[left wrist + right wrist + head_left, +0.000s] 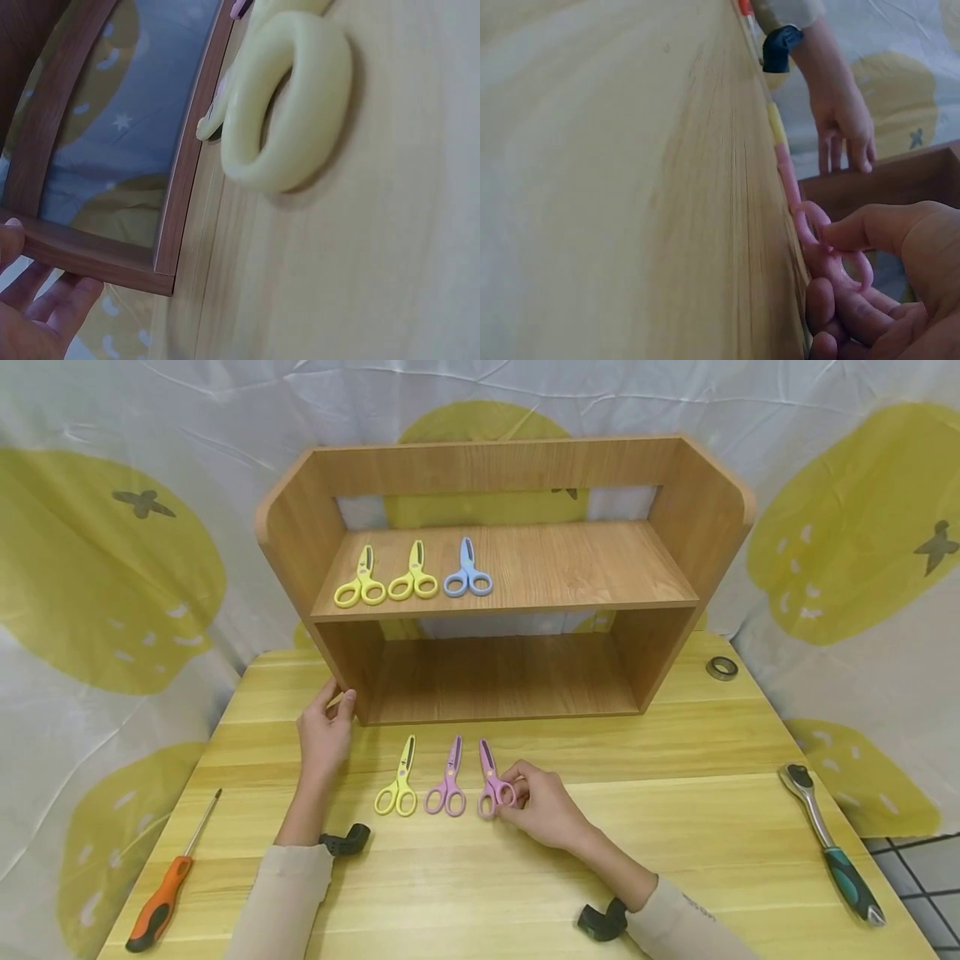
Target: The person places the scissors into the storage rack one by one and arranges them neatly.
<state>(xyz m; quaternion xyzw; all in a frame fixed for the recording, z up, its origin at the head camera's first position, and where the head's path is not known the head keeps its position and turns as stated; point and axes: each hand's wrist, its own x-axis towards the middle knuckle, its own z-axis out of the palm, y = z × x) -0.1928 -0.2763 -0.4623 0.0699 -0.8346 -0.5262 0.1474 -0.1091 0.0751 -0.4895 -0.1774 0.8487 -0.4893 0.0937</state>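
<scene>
Three small scissors lie in a row on the yellow wooden table [675, 827]: a yellow pair [400, 777], a purple pair [448, 778] and a pink pair [491, 779]. My right hand [542, 806] pinches the pink pair's handle loops [832, 255] with thumb and fingers. My left hand [325, 731] rests with straight fingers against the lower left corner of the wooden shelf unit [300, 535]. On the unit's upper shelf lie two yellow scissors [362, 581] [414, 575] and a blue pair [468, 571]. The left wrist view shows a yellow handle loop [289, 105] close up.
An orange-handled screwdriver [167, 889] lies at the table's left front. A ratchet wrench [828, 839] lies at the right edge, and a dark ring [722, 668] sits at the back right. A patterned cloth [97, 568] hangs behind the table. The unit's lower shelf [498, 681] holds nothing.
</scene>
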